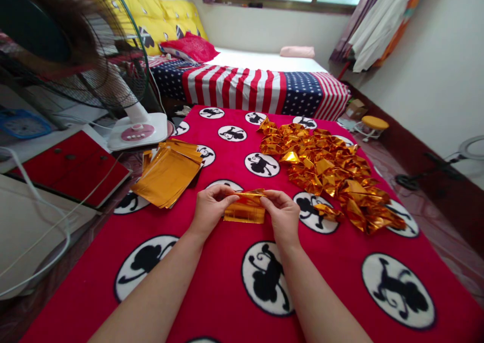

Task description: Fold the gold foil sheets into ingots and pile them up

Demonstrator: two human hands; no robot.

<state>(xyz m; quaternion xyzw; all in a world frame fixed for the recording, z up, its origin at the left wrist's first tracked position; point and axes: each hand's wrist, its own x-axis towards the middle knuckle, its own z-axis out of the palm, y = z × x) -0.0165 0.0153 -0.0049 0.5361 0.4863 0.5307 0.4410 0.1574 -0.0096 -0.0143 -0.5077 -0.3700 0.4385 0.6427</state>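
Observation:
Between my two hands is a sheet of gold foil paper [245, 213], its far edge folded over and its near part hanging flat toward me. My left hand [212, 204] pinches the folded edge at its left end, thumb on top. At the right end my right hand [282, 209] grips the same edge between thumb and fingers. To the left lies a stack of flat gold foil sheets [168, 174], slightly fanned. On the right spreads a heap of folded gold foil pieces [321, 164], with one small folded piece [327, 212] at its near side.
A red cloth with monkey medallions [212, 282] covers the surface under my hands. A standing fan [138, 128] is at the left beside a red-fronted cabinet [71, 164]. Behind is a bed with a striped, starred cover [242, 86]. A yellow stool [374, 122] stands at the right.

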